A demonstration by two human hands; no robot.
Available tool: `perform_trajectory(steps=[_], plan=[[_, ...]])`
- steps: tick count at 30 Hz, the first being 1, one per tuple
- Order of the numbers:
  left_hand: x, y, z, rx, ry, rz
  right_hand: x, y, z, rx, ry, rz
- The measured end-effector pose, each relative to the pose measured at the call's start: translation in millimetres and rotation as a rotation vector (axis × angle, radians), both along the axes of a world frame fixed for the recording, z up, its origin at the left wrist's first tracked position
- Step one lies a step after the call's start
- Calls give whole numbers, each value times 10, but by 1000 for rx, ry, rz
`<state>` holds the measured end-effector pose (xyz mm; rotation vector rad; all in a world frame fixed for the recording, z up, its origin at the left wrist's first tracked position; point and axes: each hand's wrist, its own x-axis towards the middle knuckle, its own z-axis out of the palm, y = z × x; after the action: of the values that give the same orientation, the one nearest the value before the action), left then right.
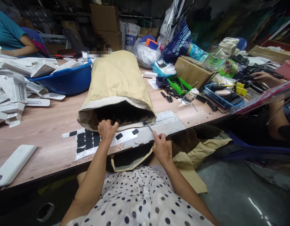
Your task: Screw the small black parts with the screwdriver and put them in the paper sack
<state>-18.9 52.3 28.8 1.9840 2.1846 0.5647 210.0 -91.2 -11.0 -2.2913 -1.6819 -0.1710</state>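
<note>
A big tan paper sack (116, 84) lies on its side on the wooden table (48, 125), its dark mouth facing me. My left hand (106, 130) is closed at the lower lip of the sack's mouth, fingers curled into the opening; what they hold is hidden. My right hand (161, 147) pinches a thin metal tool (149, 126) whose tip points at the sack's right corner. A clear sheet with several black rubber pads (87, 140) lies just left of my left hand.
A blue basin (67, 81) and piles of white cartons (13, 91) stand at the left. A white flat case (13, 163) lies at the near left edge. A green tray (179, 84), clear bottle (189, 96) and blue tray (223, 97) crowd the right. Other people sit at far left and right.
</note>
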Motion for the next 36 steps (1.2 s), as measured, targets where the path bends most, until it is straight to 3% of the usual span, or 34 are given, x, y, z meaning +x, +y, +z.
perform_trajectory(steps=[3, 5, 7, 14, 21, 27, 36], plan=[[13, -180, -64, 124, -123, -321, 7, 1, 23, -18, 9, 4], [91, -284, -126, 87, -169, -515, 13, 2, 27, -29, 12, 2], [180, -352, -202, 35, -177, -602, 17, 2, 17, -29, 15, 5], [238, -366, -430, 88, -281, -599, 122, -8, -76, 73, 141, 68], [235, -362, -462, 54, -326, -596, 197, -154, -98, 313, 580, 223], [237, -342, -497, 18, -339, -566, -56, -288, -39, 229, 724, 400], [276, -367, -448, -18, -361, -561, -153, -311, 79, 147, 630, 465]])
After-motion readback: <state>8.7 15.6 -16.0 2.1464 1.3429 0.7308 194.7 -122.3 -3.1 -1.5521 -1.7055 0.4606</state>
